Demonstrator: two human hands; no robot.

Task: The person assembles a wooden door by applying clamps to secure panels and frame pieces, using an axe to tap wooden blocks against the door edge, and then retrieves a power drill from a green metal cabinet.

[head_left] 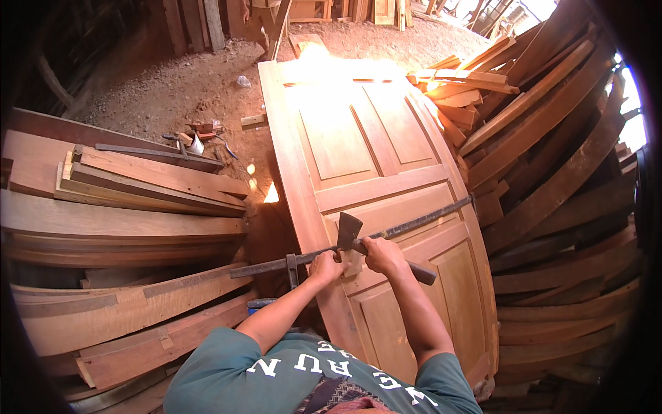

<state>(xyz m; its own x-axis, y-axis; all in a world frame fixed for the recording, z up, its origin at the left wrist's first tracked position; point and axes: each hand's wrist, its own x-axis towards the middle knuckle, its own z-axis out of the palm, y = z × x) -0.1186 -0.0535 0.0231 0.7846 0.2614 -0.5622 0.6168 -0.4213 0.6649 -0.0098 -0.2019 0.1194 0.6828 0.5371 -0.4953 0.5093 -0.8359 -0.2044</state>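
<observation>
A panelled wooden door point(376, 190) lies in front of me with a long metal bar clamp point(427, 215) across it. My right hand point(383, 257) is closed round the handle of a hatchet point(349, 230), close behind its head; the broad dark blade points away from me and the handle end sticks out to the right. My left hand point(327, 266) is closed at the door's left edge, its fingers against a small pale wooden block point(352, 263) under the hatchet head. The hatchet partly hides the block and the clamp bar.
Stacked planks point(131, 210) stand on the left, and a tall pile of boards point(552, 228) curves along the right. Loose offcuts point(458, 86) lie by the door's far right corner. Small tools point(200, 138) sit on the dirt floor point(172, 86). A person point(265, 21) stands far back.
</observation>
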